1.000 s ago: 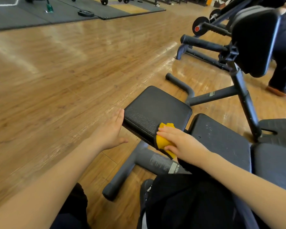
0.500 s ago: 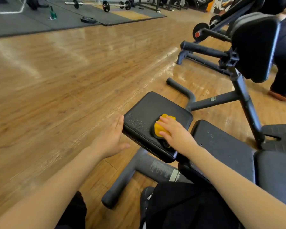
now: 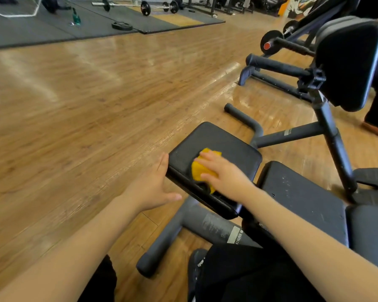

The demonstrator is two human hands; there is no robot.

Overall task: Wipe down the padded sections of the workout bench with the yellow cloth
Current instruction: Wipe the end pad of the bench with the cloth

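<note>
The yellow cloth [image 3: 202, 168] lies bunched on the end pad [image 3: 227, 147] of the workout bench [image 3: 301, 199], toward its near left edge; it looks soft, light and limp, so it is best driven by flat downward pressure from above, not by a pinch. The right hand [image 3: 224, 173] reaches forward with fingers extended, pressing the cloth onto the pad. The left hand [image 3: 154, 185] rests open against the pad's left side, fingers straight, holding nothing.
</note>
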